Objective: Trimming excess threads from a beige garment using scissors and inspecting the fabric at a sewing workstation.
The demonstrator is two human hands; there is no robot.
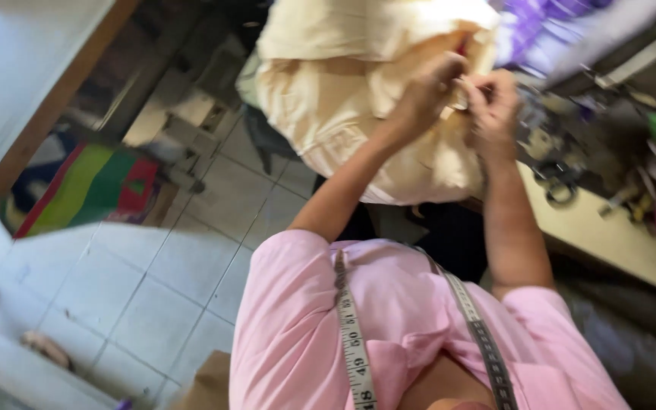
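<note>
Pink short-sleeved shirt [411, 319], loose at the shoulders, open at the neck. Tape measure [352, 334] draped round the neck: one end pale with black numerals, the other grey. Bare forearms; no rings or watch visible.

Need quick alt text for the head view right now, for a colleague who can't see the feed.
Both bare hands, left hand and right hand, pinch together at one spot on a bundle of cream fabric held over a cluttered worktable. The person wears a pink shirt with a measuring tape draped around the neck; white tiled floor lies to the left.
</note>
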